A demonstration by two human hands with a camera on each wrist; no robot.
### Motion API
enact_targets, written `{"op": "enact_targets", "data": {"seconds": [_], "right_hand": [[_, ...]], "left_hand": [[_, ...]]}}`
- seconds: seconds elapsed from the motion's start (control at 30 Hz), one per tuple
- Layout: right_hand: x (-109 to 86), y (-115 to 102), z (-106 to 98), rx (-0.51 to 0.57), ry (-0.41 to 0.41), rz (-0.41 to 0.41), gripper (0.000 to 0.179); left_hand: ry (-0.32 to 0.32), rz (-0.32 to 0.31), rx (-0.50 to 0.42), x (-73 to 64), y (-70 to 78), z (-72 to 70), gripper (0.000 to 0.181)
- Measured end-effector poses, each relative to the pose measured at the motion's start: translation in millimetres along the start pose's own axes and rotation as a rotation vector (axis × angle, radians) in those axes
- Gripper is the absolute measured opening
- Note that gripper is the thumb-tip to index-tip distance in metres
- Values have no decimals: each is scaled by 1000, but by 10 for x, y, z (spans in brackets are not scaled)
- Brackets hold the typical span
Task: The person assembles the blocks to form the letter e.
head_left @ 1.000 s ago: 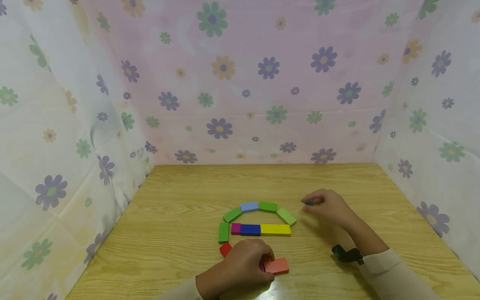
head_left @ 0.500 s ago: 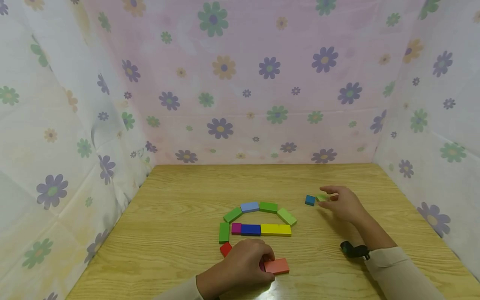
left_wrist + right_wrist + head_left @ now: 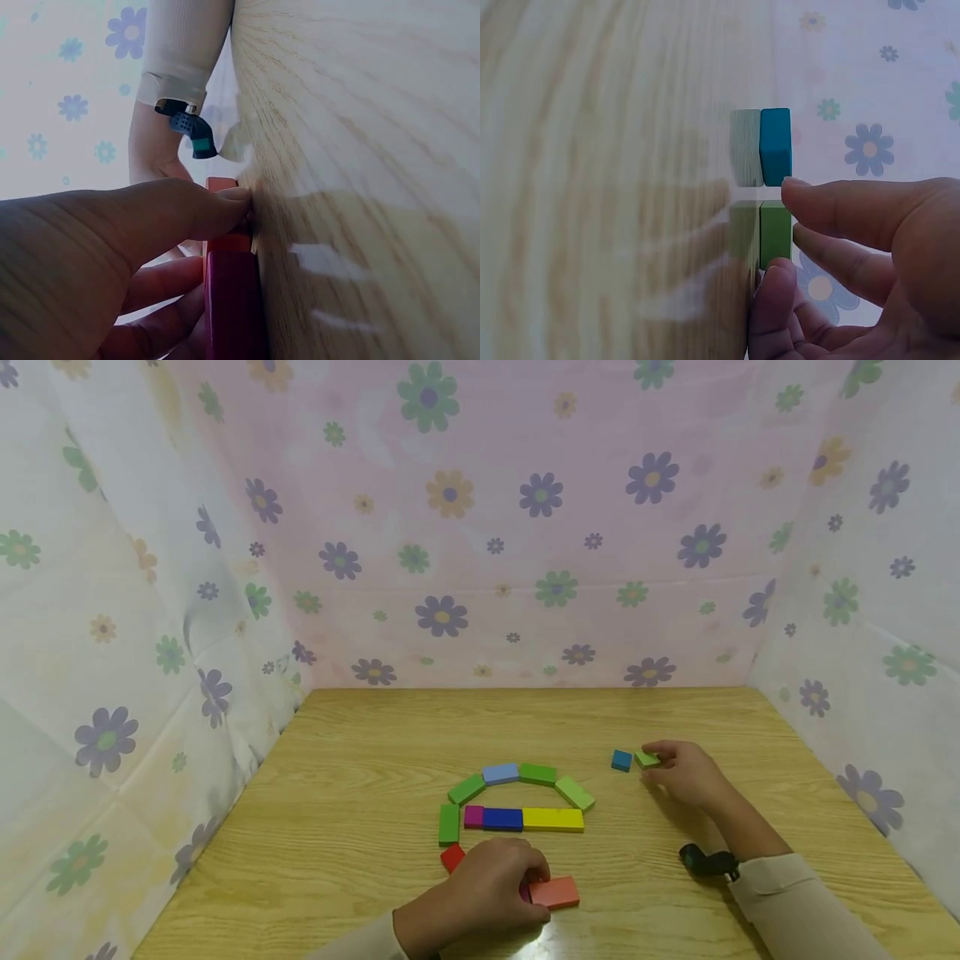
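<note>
My left hand (image 3: 495, 881) grips the salmon block (image 3: 558, 892) at the near end of a curved row. Beside that block stands a magenta block (image 3: 236, 307), mostly hidden by the hand in the head view. At the upper right, my right hand (image 3: 686, 772) has its thumb and fingers around a small light green block (image 3: 775, 231), which rests on the table. A small blue block (image 3: 621, 761) lies just left of it, with a narrow gap between the two. In the right wrist view one fingertip (image 3: 780, 274) meets the green block's lower end.
A curve of green and light blue blocks (image 3: 500, 773) runs around the far side, down to a red block (image 3: 452, 857) partly under the left hand. Inside it lies a straight row of magenta, dark blue (image 3: 502, 819) and yellow (image 3: 552, 819) blocks. Flowered cloth (image 3: 480, 527) surrounds the wooden table (image 3: 360, 827).
My right hand has let go of the blue block, moved right and drawn its fingers around the light green block. The left hand stays on the salmon block.
</note>
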State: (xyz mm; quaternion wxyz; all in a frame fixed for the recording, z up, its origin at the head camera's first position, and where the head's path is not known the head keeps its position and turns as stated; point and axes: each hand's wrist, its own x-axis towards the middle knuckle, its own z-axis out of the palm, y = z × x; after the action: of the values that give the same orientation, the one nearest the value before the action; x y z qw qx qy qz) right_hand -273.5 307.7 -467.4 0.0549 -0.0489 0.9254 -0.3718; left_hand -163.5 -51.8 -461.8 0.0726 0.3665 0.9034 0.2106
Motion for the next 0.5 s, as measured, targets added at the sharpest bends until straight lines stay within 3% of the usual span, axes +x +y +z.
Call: {"op": "enact_targets", "data": {"seconds": [0.23,0.5], "right_hand": [[-29,-23,-36,-14,22,22,50],[-55,-22,-70,-15,31,36,44]], "left_hand": [[-24,-17,-93,4,-38,-11,26],[-77,-52,-277,37,-118,-10,29]]}}
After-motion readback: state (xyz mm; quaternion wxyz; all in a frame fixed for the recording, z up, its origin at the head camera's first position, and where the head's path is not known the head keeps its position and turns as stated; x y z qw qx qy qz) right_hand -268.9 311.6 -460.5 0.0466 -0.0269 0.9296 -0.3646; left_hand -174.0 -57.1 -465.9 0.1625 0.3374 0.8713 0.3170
